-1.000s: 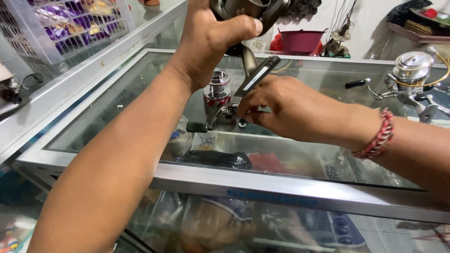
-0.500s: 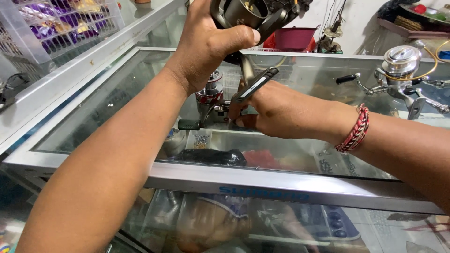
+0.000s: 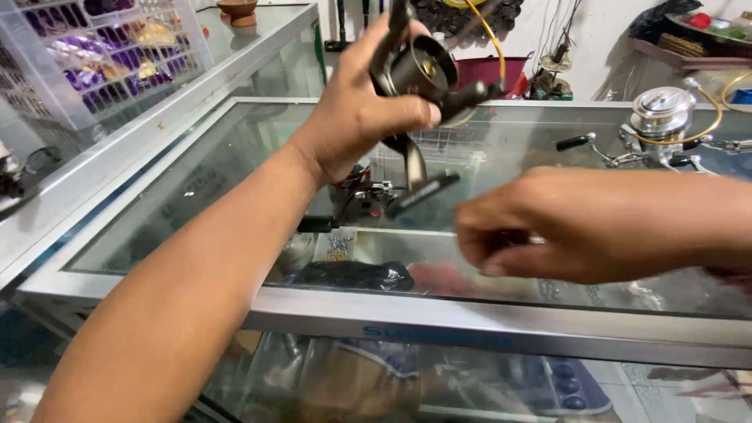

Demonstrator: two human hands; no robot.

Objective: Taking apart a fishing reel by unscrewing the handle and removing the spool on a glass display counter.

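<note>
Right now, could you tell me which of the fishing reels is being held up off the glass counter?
The dark reel gripped in the left hand; the silver reel rests on the glass counter at the far right, untouched.

A: What can't you make out?

B: The right hand point(image 3: 580, 227), centre right, is motion-blurred; whether its fingers pinch anything is unclear. Its forearm runs off the right edge.

A: And the dark fishing reel point(image 3: 419, 74)?

B: Its top is cut by the upper edge, and the left hand point(image 3: 360, 110) covers its near side. The white basket point(image 3: 94, 55), upper left, is cropped too.
</note>
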